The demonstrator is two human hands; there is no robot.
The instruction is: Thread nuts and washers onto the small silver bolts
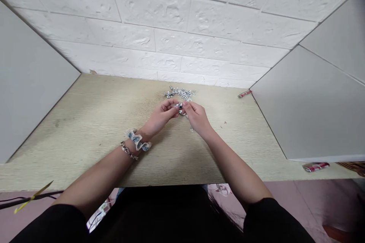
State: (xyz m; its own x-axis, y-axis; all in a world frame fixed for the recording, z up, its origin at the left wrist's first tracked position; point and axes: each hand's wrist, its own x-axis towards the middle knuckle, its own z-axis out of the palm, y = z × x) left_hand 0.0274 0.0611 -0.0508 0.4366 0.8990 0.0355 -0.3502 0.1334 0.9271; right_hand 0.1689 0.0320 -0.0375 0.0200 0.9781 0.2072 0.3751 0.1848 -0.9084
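Observation:
Between my two hands, over the middle of the table, is a small silver bolt (180, 105) with what looks like a washer on it. My left hand (162, 114) is closed in a pinch on the bolt from the left. From the right, my right hand (197, 117) has thumb and fingers pressed together at the bolt's other end, and the fingertips hide part of it. Just beyond my fingers lies a loose pile of silver bolts, nuts and washers (183, 93). A few small pieces sit beneath and beside my hands, partly covered.
A white brick-patterned wall (171, 45) closes off the back of the wooden table (94, 121). Grey panels stand at the left (31, 83) and right (319, 110). One red battery-like cylinder (244, 93) lies by the right panel, another (316, 167) near the front right edge.

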